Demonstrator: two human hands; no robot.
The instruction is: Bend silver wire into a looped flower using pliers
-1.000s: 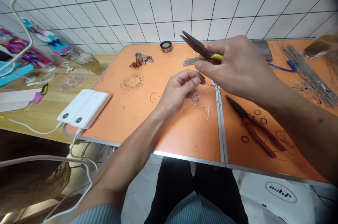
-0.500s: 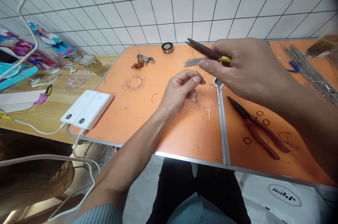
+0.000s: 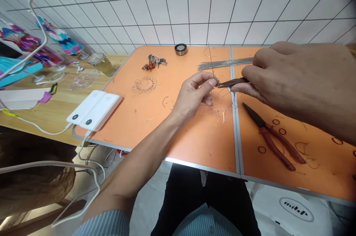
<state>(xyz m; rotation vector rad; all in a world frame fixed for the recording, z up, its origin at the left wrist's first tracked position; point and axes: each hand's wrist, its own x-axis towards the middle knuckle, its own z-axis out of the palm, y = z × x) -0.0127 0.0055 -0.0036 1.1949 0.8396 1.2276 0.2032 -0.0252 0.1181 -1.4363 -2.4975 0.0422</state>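
My left hand point(image 3: 197, 91) pinches a thin wire point(image 3: 211, 60) that rises upright from the fingertips. Below these fingers a looped wire piece point(image 3: 222, 112) spreads over the orange table point(image 3: 178, 143). My right hand point(image 3: 275, 67) is closed around small dark pliers point(image 3: 233, 82), whose tips meet the wire at my left fingertips; their handles are hidden in the palm. Larger red-handled pliers point(image 3: 271, 132) lie below my right hand. To the left rests a round wire flower shape point(image 3: 144, 85).
Straight wires point(image 3: 217, 65) lie behind my hands. A tape roll point(image 3: 181, 49) and keys point(image 3: 154, 62) are near the back edge. White power banks point(image 3: 94, 110) with cables sit at the left. Small dark rings point(image 3: 261, 149) surround the red-handled pliers.
My right hand has lowered the small pliers from above, bringing their tips to the wire at my left fingers. The view has shifted slightly. My left hand keeps its pinch.
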